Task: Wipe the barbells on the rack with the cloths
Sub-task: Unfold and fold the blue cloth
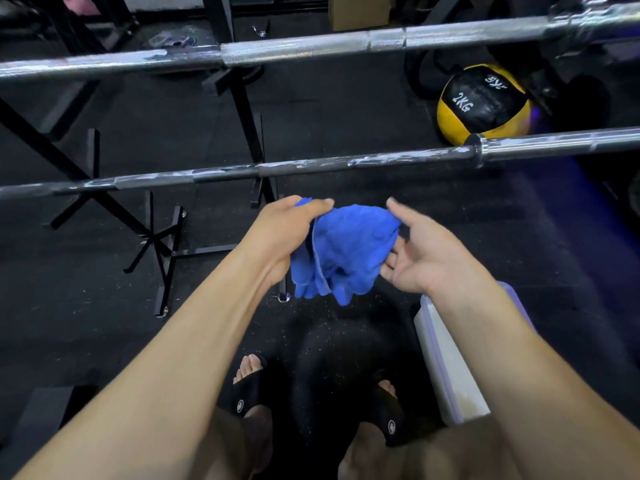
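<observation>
A crumpled blue cloth [343, 251] hangs between my two hands, below and in front of the near barbell [311, 166]. That dark bar runs across the view and carries white chalky smears. My left hand [287, 230] is shut on the cloth's left edge, thumb on top. On the cloth's right side my right hand [422, 251] touches it with spread fingers and the palm turned inward. Higher up, a far silver barbell [294, 51] spans the whole width, with white marks on its left part.
Black rack legs [162, 244] stand on the dark rubber floor to the left. A yellow and black 2KG medicine ball [483, 105] lies behind the near bar at right. A white lidded container [450, 362] sits beside my right foot. My sandalled feet are at the bottom.
</observation>
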